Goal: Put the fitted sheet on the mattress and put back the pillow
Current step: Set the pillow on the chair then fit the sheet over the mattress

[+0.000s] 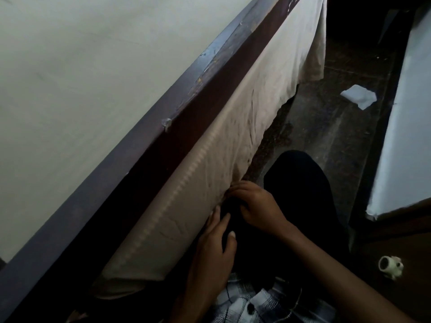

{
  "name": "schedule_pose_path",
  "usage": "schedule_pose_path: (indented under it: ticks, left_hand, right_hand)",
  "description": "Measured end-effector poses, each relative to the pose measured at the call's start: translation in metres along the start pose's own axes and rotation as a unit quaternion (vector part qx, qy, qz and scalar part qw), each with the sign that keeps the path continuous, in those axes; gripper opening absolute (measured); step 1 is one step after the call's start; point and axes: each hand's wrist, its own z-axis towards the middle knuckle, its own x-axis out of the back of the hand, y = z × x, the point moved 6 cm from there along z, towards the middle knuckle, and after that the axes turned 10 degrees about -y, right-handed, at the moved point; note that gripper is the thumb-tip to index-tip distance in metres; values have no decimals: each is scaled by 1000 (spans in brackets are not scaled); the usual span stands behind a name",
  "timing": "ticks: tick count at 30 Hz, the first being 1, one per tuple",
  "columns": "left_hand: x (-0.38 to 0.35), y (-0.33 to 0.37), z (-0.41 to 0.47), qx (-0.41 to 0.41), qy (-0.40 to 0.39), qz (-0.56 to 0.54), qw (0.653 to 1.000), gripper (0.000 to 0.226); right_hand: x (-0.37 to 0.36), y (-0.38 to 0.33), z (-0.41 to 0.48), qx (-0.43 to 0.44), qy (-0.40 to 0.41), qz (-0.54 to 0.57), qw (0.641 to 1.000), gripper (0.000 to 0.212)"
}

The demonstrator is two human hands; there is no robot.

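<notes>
The mattress [149, 229] stands on its long edge, leaning against a dark wooden bed frame [144, 138]. A beige fitted sheet [268, 106] covers its side and hangs loose and wrinkled toward the floor at the far end. My right hand [254, 206] has curled fingers gripping the sheet's lower edge at the mattress side. My left hand [215, 250] lies just below it with straight fingers pressing against the sheet. No pillow is in view.
A pale wall [81, 66] fills the left. Dark speckled floor [326, 127] runs between the bed and a white panel [405, 136] on the right. A white cloth scrap [359, 96] lies on the floor. A small white fitting [390, 265] sits at lower right. My dark-trousered knee [300, 183] is beside the mattress.
</notes>
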Motion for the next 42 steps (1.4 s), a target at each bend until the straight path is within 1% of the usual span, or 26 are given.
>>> schedule_pose_path:
  ticks: [2,4,7,11,13,15,16,17,19,20,21,22,24,25,26,28,30,32,33,35,37,39,40,42]
  left_hand:
    - [-1,3,8,-16,10,23,1000,47]
    - [-4,3,11,-27,20,43,998,49]
    - [-8,-2,9,-21,16,37,999,50]
    - [-10,-6,10,-8,40,30,999,54]
    - [-13,-5,13,-2,44,43,998,62]
    - [-17,-3,17,-4,50,78,996,69]
    - [-18,-2,19,-5,55,93,994,71]
    - [-20,-2,20,-1,54,102,993,72]
    - [-27,-3,21,11,36,136,990,74]
    - [-31,-4,21,17,28,170,985,76]
    - [-31,-4,22,20,28,210,977,78]
    - [-33,-4,24,21,17,246,969,79]
    - [-37,0,30,51,6,320,946,70]
    - [-37,7,33,69,-6,338,939,65]
    - [-40,11,37,92,-32,339,936,62]
    - [-50,10,43,119,-67,338,931,63]
    - [-54,15,43,129,-64,348,926,65]
    - [-46,25,38,130,-65,352,925,60]
    - [-44,28,36,123,-64,347,928,54]
    - [-42,24,37,117,-95,330,932,46]
    - [-34,30,35,104,-105,327,933,48]
    - [-27,33,34,87,-110,298,944,52]
    - [-24,32,36,81,-104,274,953,53]
    - [-18,30,42,61,-58,224,971,52]
  right_hand:
    - [-7,-1,0,42,5,-85,996,39]
    - [-20,4,0,66,9,-151,986,34]
    - [-37,11,3,44,6,-238,970,39]
    - [-46,7,14,8,-20,-257,966,41]
    - [-47,3,19,-10,-20,-234,972,41]
    - [-45,3,17,-8,-29,-219,975,41]
    - [-41,5,17,7,-52,-209,976,43]
    - [-39,10,17,25,-93,-177,979,48]
    - [-30,18,18,45,-184,-69,979,63]
    - [-25,18,19,52,-204,-36,977,65]
    - [-21,19,20,52,-199,-12,979,64]
    - [-14,22,20,41,-176,13,984,62]
    - [2,30,19,-2,-108,64,992,55]
    - [10,33,20,-16,-80,65,995,52]
    - [16,35,22,-22,-67,44,996,50]
    - [24,34,29,1,-70,-12,997,48]
    - [20,33,28,34,-72,-87,993,48]
    - [9,37,22,46,-51,-166,984,46]
    - [4,37,19,41,-40,-200,978,45]
    - [-5,41,20,10,-30,-261,965,45]
    - [-12,45,23,-21,-24,-300,953,47]
    - [-19,48,24,-38,-34,-321,946,50]
    - [-23,47,25,-46,-41,-330,942,52]
    - [-33,48,29,-59,-56,-320,944,50]
